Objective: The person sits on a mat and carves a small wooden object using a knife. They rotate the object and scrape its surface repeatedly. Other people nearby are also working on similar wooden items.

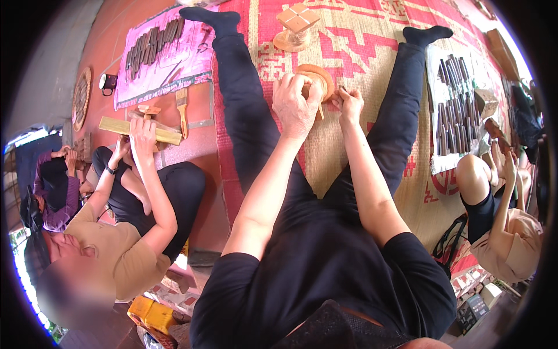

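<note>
Between my outstretched legs, my left hand [296, 103] is closed round a light-brown wooden piece [321, 74]. Its upper part is a rounded disc, and a narrow part sticks out below my fingers; the rest of its shape is hidden by the hand. Just to the right, my right hand [350, 104] is pinched at the disc's edge. Something small and dark shows at its fingertips, too small to name. Beyond my hands stands a wooden stand [297, 23] with a square, cross-marked top and a round base.
A red-and-straw patterned mat [372, 52] lies under me. Rows of carving tools rest on a pink cloth [131, 75] at left and a white sheet [435, 75] at right. A brush [182, 113] lies near a co-worker holding a wooden board [165, 135]. Another person sits at right.
</note>
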`<state>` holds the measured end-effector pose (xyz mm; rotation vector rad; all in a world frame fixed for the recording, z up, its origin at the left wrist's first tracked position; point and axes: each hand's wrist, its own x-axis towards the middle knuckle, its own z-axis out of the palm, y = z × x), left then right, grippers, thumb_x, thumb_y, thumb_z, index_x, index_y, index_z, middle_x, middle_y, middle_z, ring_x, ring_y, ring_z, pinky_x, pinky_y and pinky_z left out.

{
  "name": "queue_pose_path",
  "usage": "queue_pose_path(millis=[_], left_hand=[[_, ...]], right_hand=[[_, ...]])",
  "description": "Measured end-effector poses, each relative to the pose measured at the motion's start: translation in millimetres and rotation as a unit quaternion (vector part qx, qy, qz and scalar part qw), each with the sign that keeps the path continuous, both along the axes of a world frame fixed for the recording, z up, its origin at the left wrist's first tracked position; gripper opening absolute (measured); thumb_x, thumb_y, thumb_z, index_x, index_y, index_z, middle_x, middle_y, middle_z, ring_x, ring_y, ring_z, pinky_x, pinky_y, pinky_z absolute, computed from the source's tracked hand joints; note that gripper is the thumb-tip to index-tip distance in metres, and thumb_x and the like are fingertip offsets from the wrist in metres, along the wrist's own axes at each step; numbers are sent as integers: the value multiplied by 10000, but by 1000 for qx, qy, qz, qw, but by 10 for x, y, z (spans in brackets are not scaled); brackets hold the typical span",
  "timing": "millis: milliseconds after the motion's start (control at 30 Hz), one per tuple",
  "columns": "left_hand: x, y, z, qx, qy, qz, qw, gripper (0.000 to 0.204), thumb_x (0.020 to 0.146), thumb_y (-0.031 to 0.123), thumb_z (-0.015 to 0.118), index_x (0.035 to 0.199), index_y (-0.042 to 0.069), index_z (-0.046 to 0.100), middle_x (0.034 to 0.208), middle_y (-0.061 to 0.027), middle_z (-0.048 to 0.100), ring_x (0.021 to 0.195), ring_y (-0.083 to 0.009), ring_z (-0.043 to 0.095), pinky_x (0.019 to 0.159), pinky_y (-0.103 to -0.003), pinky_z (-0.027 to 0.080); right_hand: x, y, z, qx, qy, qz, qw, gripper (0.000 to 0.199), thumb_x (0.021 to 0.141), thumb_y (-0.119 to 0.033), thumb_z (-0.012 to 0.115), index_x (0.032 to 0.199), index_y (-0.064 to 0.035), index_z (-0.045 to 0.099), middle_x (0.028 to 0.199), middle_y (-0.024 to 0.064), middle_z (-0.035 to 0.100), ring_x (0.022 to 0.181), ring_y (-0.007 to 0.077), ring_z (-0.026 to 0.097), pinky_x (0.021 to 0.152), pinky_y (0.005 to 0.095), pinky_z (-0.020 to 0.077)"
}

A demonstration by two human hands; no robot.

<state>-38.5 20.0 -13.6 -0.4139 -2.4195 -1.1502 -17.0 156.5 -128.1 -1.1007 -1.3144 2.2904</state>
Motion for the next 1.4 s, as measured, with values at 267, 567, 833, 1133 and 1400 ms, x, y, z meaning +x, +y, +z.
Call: queue_pose_path(millis=[267, 567, 833, 1133, 1400], left_hand=[[54, 56, 65, -13, -14, -4, 1000, 119, 796, 189, 670, 796, 83, 616, 818, -71, 607, 782, -289, 569, 723, -393, 459], [96, 49, 48, -42, 6, -32, 999, 126, 787, 184, 675, 831, 75, 629, 863, -75, 628, 806, -298, 572, 738, -395, 469], [142, 103, 8, -51, 47, -70, 995, 150, 764, 209, 681, 772, 86, 596, 774, -70, 562, 715, -279, 530, 667, -394, 437], [140, 74, 17, -44, 38, -71, 996, 136, 762, 195, 690, 750, 94, 599, 768, -55, 566, 718, -265, 530, 668, -373, 440], [187, 49, 16, -45, 47, -70, 995, 117, 749, 175, 692, 744, 103, 600, 745, -39, 558, 715, -253, 533, 667, -365, 442]], right_hand=[[-96, -55, -207, 32, 98, 19, 995, 127, 888, -100, 660, 849, -55, 548, 792, 19, 591, 686, 103, 552, 614, 265, 470], [-172, -162, -141, 109, 160, 1, 981, 105, 895, -76, 636, 819, -81, 564, 753, -6, 582, 613, 81, 498, 550, 228, 418], [-279, 118, -73, 55, 53, -41, 996, 105, 856, -94, 654, 829, -61, 558, 809, 57, 627, 729, 123, 576, 659, 266, 469], [-319, 14, 199, 204, -22, 30, 978, 108, 844, -110, 665, 825, -37, 588, 765, 69, 615, 709, 165, 568, 668, 296, 478], [-296, -27, 63, 184, 64, 87, 977, 118, 799, -107, 721, 840, -25, 646, 855, 74, 674, 781, 146, 605, 736, 298, 484]])
